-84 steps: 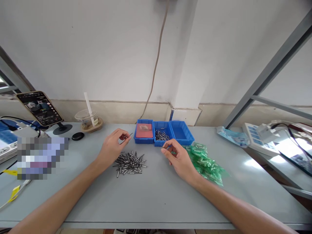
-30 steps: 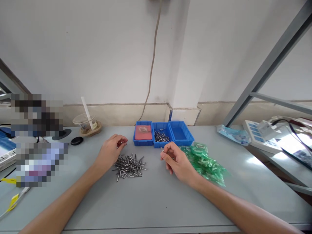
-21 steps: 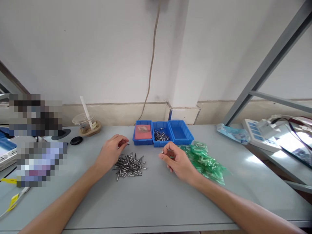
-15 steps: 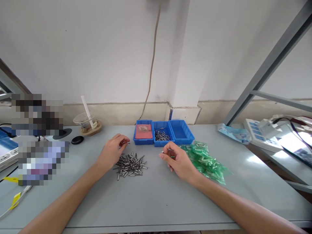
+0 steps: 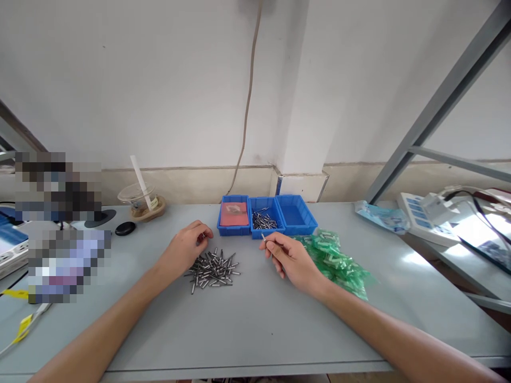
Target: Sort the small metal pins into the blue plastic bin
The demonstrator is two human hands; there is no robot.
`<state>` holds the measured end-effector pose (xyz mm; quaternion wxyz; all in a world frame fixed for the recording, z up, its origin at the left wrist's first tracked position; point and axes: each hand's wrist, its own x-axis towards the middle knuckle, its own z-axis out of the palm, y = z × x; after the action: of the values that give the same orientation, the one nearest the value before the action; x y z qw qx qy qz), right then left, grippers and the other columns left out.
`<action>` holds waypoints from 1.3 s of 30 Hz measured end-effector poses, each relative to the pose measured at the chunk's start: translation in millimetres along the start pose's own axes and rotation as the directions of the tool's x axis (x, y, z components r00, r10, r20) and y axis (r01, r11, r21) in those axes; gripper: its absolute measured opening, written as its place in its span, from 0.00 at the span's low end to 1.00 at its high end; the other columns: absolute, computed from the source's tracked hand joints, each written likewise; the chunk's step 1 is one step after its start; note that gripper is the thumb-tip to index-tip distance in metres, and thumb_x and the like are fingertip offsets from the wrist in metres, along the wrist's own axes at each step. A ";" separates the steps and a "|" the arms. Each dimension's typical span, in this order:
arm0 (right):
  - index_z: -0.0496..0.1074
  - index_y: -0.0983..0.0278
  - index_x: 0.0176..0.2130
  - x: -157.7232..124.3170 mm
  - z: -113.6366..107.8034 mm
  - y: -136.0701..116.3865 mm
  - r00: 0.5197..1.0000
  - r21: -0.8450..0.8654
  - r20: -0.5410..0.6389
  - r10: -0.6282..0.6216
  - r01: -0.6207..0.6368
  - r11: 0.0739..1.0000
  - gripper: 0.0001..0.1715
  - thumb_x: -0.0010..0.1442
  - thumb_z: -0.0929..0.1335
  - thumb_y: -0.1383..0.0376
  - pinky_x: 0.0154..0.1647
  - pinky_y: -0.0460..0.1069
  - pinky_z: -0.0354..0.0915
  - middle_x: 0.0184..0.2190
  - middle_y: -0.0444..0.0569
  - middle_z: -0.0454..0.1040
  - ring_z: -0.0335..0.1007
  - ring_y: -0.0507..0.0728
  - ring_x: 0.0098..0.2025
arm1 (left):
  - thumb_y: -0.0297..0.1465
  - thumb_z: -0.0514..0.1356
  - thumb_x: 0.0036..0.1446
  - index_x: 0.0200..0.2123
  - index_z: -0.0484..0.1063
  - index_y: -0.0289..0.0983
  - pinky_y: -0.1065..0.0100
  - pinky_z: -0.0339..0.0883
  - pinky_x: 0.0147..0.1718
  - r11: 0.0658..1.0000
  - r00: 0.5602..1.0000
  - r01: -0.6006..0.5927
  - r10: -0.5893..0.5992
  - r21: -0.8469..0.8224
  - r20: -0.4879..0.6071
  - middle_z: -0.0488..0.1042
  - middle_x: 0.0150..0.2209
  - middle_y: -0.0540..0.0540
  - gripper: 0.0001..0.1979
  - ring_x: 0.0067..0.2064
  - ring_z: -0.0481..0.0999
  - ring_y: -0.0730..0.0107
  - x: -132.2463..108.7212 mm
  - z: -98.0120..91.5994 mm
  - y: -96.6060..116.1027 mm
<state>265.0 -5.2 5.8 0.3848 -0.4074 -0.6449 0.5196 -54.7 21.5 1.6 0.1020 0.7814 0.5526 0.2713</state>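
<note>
My left hand [image 5: 187, 249] is just above the left side of a pile of metal pins [image 5: 213, 270], its fingers pinched on a small metal pin that barely shows. To the right of the pile, my right hand [image 5: 290, 258] has a small pale rod [image 5: 264, 238] between thumb and fingers, its tip pointing up and left. Behind the hands stand three blue bins: one with a red sheet [image 5: 234, 214] in it, a middle bin [image 5: 265, 234] with metal pins, and a right bin [image 5: 296, 214] with nothing visible inside. Green plastic bags [image 5: 339, 263] lie right of my right hand.
At the left are a plastic cup [image 5: 139, 199] with a straw, a black round object [image 5: 125, 229] and cables. A blue-white packet [image 5: 382, 217] and a power strip [image 5: 427, 221] lie at the right, near a metal frame.
The fingers of my right hand have turned, and the rod between them now shows more fully. My left hand has curled inward slightly. The whole view has shifted a little.
</note>
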 end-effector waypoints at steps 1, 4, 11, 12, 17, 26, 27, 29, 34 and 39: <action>0.75 0.60 0.46 0.1 0.0 -0.5 1.000 0.008 -0.005 -0.003 0.003 1.000 0.18 0.74 0.65 0.51 0.20 0.44 0.62 0.37 0.45 0.71 0.61 0.47 0.23 | 0.27 0.54 0.63 0.38 0.75 0.40 0.64 0.66 0.40 1.000 1.000 0.002 -0.002 0.003 0.004 0.76 0.42 0.48 0.09 0.38 0.75 0.65 -0.1 0.0 0.5; 0.74 0.59 0.48 -0.1 0.1 -2.8 1.000 0.026 -0.020 -0.006 0.007 1.000 0.16 0.73 0.65 0.52 0.20 0.44 0.64 0.41 0.46 0.73 0.63 0.47 0.23 | 0.27 0.54 0.62 0.39 0.75 0.40 0.64 0.66 0.40 1.000 1.000 0.003 -0.004 0.005 0.008 0.75 0.41 0.48 0.10 0.37 0.75 0.66 0.0 -0.2 1.9; 0.74 0.58 0.47 -3.3 0.1 -6.0 0.998 -0.009 -0.058 -0.003 0.003 1.000 0.14 0.71 0.67 0.52 0.21 0.45 0.66 0.42 0.47 0.75 0.66 0.49 0.25 | 0.29 0.54 0.62 0.38 0.74 0.40 0.64 0.66 0.40 1.000 1.000 0.003 -0.003 -0.006 0.022 0.74 0.40 0.47 0.08 0.38 0.75 0.64 0.1 -0.1 1.9; 0.74 0.58 0.47 -3.7 0.1 -6.1 0.998 -0.024 -0.065 -0.005 0.004 1.000 0.14 0.71 0.67 0.52 0.22 0.45 0.66 0.42 0.47 0.75 0.66 0.49 0.25 | 0.30 0.54 0.62 0.37 0.74 0.40 0.64 0.66 0.40 1.000 1.000 0.002 -0.002 -0.003 0.024 0.74 0.39 0.47 0.08 0.38 0.75 0.64 0.1 -0.2 2.0; 0.75 0.57 0.47 -5.1 0.7 -5.9 0.996 -0.090 -0.089 -0.016 0.008 0.996 0.14 0.70 0.69 0.51 0.24 0.47 0.67 0.38 0.45 0.75 0.66 0.51 0.26 | 0.30 0.54 0.64 0.37 0.73 0.40 0.64 0.66 0.39 1.000 1.000 -0.002 0.001 0.019 0.023 0.74 0.39 0.47 0.08 0.37 0.75 0.64 -0.1 -0.4 2.8; 0.76 0.58 0.37 -6.2 1.2 -8.2 0.986 -0.223 -0.123 -0.115 0.085 0.971 0.11 0.65 0.73 0.53 0.32 0.49 0.67 0.35 0.46 0.75 0.70 0.56 0.35 | 0.29 0.55 0.63 0.39 0.74 0.40 0.64 0.67 0.40 0.999 0.999 -0.001 0.000 0.045 0.036 0.74 0.41 0.47 0.08 0.37 0.75 0.64 -0.7 1.2 0.3; 0.75 0.58 0.37 -6.2 1.1 -8.9 0.988 -0.200 -0.122 -0.094 0.068 0.978 0.13 0.66 0.73 0.52 0.30 0.49 0.66 0.33 0.45 0.74 0.69 0.55 0.32 | 0.28 0.55 0.63 0.39 0.74 0.40 0.64 0.67 0.39 0.999 0.999 0.001 -0.002 0.047 0.037 0.74 0.41 0.47 0.08 0.37 0.75 0.64 -0.7 1.2 0.4; 0.72 0.59 0.34 -5.7 1.0 -9.6 0.991 -0.135 -0.126 -0.040 0.023 0.991 0.18 0.67 0.71 0.48 0.25 0.48 0.63 0.28 0.42 0.69 0.64 0.53 0.27 | 0.28 0.55 0.63 0.38 0.74 0.40 0.64 0.66 0.39 0.999 0.999 0.003 -0.005 0.051 0.042 0.74 0.41 0.47 0.08 0.38 0.75 0.64 -0.7 1.3 0.8; 0.65 0.59 0.31 -1.7 1.7 -9.8 0.986 0.015 -0.151 0.069 -0.067 0.998 0.26 0.69 0.67 0.42 0.20 0.46 0.60 0.20 0.37 0.59 0.57 0.51 0.20 | 0.28 0.54 0.64 0.38 0.73 0.40 0.64 0.65 0.38 0.999 0.998 -0.013 0.009 0.053 0.065 0.74 0.40 0.47 0.08 0.37 0.75 0.64 -1.4 2.8 2.1; 0.69 0.60 0.36 2.6 2.3 -11.7 0.975 0.137 -0.163 0.148 -0.126 0.983 0.25 0.66 0.70 0.43 0.20 0.45 0.61 0.22 0.37 0.63 0.59 0.49 0.20 | 0.28 0.53 0.65 0.39 0.74 0.41 0.64 0.65 0.37 0.998 0.994 -0.038 0.031 0.059 0.109 0.74 0.40 0.47 0.09 0.37 0.75 0.64 -3.0 2.9 4.7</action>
<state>260.4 -5.1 17.2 0.4273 -0.4693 -0.5456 0.5472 -50.1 17.5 0.5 0.1034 0.8071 0.5406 0.2135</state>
